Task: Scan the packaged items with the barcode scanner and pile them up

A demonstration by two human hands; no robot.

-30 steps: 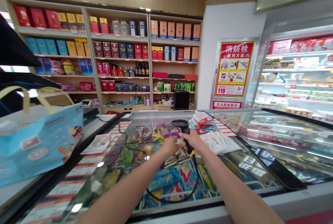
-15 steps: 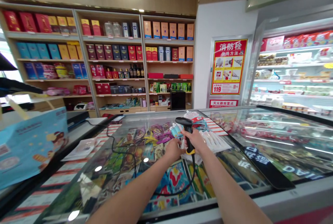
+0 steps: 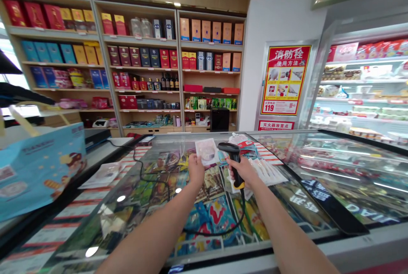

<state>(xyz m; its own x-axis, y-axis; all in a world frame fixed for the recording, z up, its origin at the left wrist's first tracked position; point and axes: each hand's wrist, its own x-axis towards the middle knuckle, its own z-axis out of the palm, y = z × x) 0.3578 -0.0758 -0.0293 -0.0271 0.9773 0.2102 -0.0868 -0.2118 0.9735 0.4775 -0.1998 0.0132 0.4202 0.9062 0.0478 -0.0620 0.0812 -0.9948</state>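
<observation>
My right hand (image 3: 244, 170) is wrapped round the grip of a black and yellow barcode scanner (image 3: 234, 155), its head pointing left. A cable (image 3: 237, 223) runs down from the scanner's handle and loops left over the glass. My left hand (image 3: 196, 168) is closed on the lower left edge of a flat, clear-and-white packet (image 3: 207, 151), held up in front of the scanner head. What is inside the packet is too blurred to tell. Both hands are above the glass top of a chest freezer (image 3: 134, 227). Just right of the scanner lie white packets (image 3: 266, 172) and red-and-blue packets (image 3: 248, 150).
A blue paper bag (image 3: 41, 168) stands at the left, with a similar flat packet (image 3: 103, 174) near it. A black freezer handle strip (image 3: 334, 206) lies at the right. Shelves of boxed goods (image 3: 145, 57) line the back wall; a lit refrigerated case (image 3: 366, 83) is far right.
My left hand has moved left and up from beside the scanner, and a flat packet now shows raised in it. My right hand keeps hold of the scanner. The view has shifted slightly.
</observation>
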